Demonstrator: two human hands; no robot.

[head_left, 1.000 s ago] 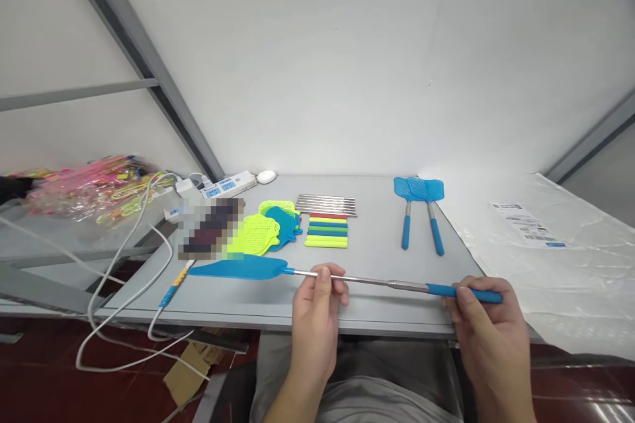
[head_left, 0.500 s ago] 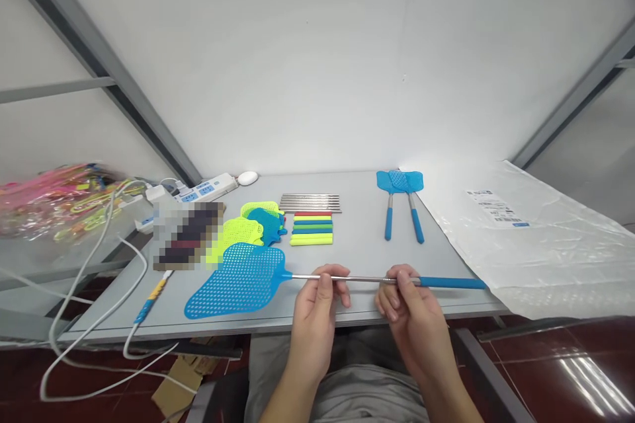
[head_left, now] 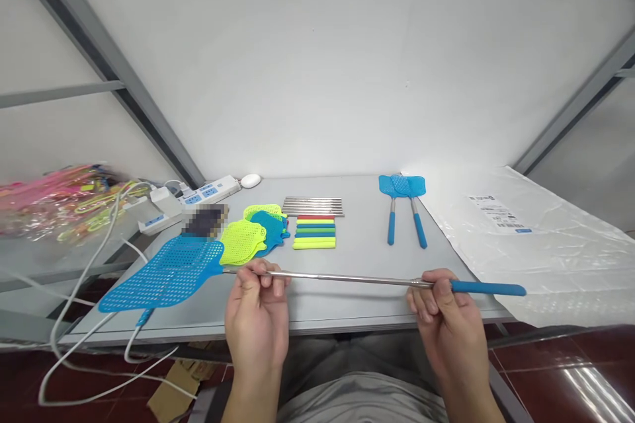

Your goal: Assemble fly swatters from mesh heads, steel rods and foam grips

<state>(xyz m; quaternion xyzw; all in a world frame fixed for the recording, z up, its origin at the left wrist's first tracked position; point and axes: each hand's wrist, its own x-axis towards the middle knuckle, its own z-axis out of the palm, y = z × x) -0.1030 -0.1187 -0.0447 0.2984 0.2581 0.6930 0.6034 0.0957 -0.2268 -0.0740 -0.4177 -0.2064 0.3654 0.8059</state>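
1. One grey table (head_left: 367, 231), flat and smooth, crosses the lower view; its middle is the dial's centre.
2. White plastic sheeting (head_left: 555, 258) spreads at 3 o'clock, glossy and wrinkled, with a printed label.
3. The long fly swatter (head_left: 342, 277) is held above the table's near side. Its blue head (head_left: 163, 277), thin and full of small holes, points between 8 and 9 o'clock; its round handle (head_left: 489, 288) points between 3 and 4. More shiny rod shows than half a second ago, so it has probably been pulled longer (telescope fashion, I'd judge), giving the swatter more reach.
4. A clear, crinkled bag (head_left: 74, 201) lies at 9 o'clock, full of pink and yellow things (too jumbled to name).
5. The left hand (head_left: 258, 324), at 7 o'clock, pinches the rod near the head; the right hand (head_left: 449, 320), at 4, pinches it beside the handle. They are now farther apart.
6. Two blue swatters (head_left: 419, 228) lie toward 2 o'clock, heads overlapping.
7. Loose mesh heads (head_left: 243, 241), yellow and blue, are piled toward 9.
8. Straight metal rods (head_left: 312, 206) line up at 12.
9. Smooth coloured tubes (head_left: 315, 234) lie side by side near the centre.
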